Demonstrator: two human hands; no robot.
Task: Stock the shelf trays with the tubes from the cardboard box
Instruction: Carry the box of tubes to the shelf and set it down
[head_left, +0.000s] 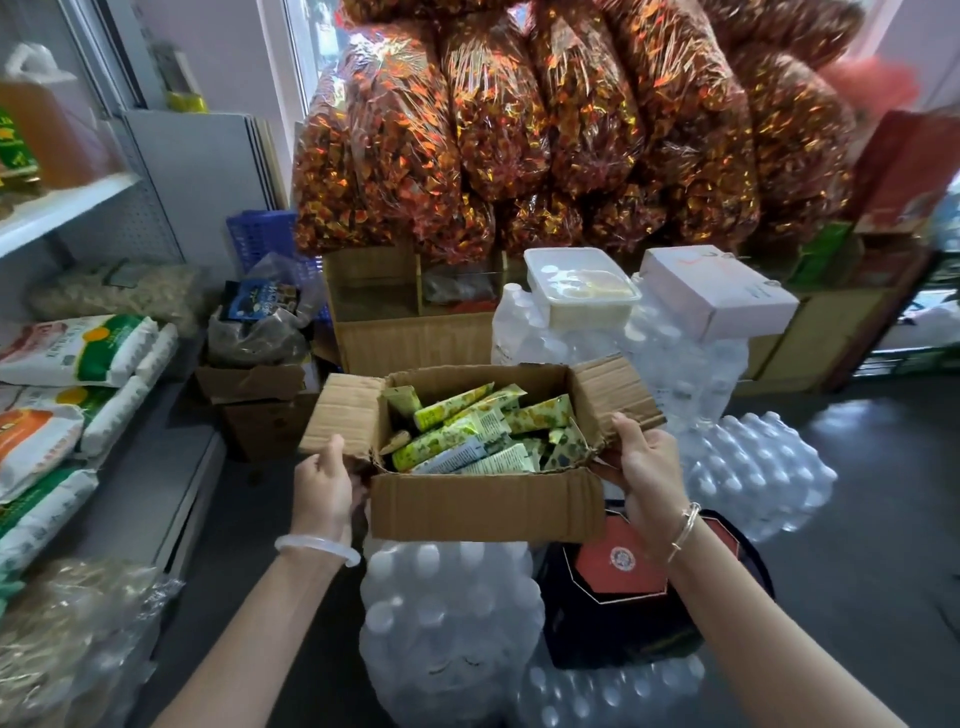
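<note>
Both hands are on the open brown cardboard box (485, 501), held out front at the middle of the view. The left hand (322, 488) grasps the box's left side, thumb up against the folded-out flap and fingers wrapped out of sight round the wall. The right hand (641, 467) grasps the right side, thumb lying on the flap's edge and fingers curled underneath. Inside the box lie the green-and-yellow printed tubes (457, 410), heaped loose at all angles, some showing white text panels. Just below the box sits a shrink-wrapped pack of white-capped clear bottles (447, 613); whether the box touches it, I cannot tell. Beside that pack is a dark box with a red panel (618, 571). A white bangle (317, 548) circles the left wrist, thin metal bracelets (685, 527) the right. Off to the left, a white shelf (67, 210) with white printed sacks (78, 353) stacked below it. Beyond the box, a clear lidded plastic tub (582, 288) rests on more wrapped bottles, and big clear bags of orange-gold wrapped sweets (519, 119) pile high at the back
</note>
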